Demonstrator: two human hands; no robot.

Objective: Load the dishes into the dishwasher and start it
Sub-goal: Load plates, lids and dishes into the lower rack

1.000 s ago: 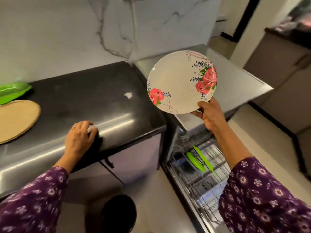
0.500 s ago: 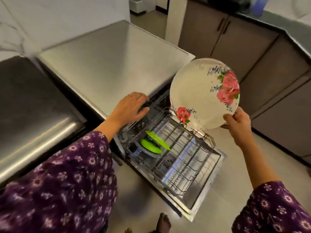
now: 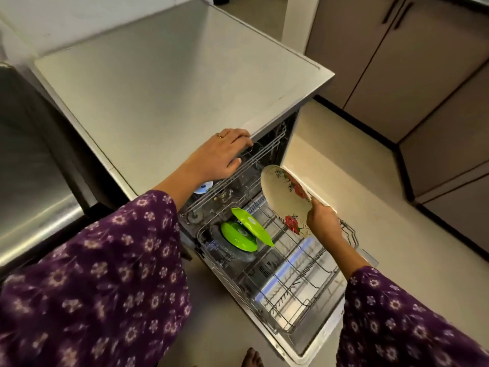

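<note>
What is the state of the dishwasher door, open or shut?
Open. The dishwasher door lies folded down, and the lower rack stands pulled out over it, holding green dishes.

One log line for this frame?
phase: loading | right hand: grips floral plate above lower rack | left hand: rests on upper rack
</note>
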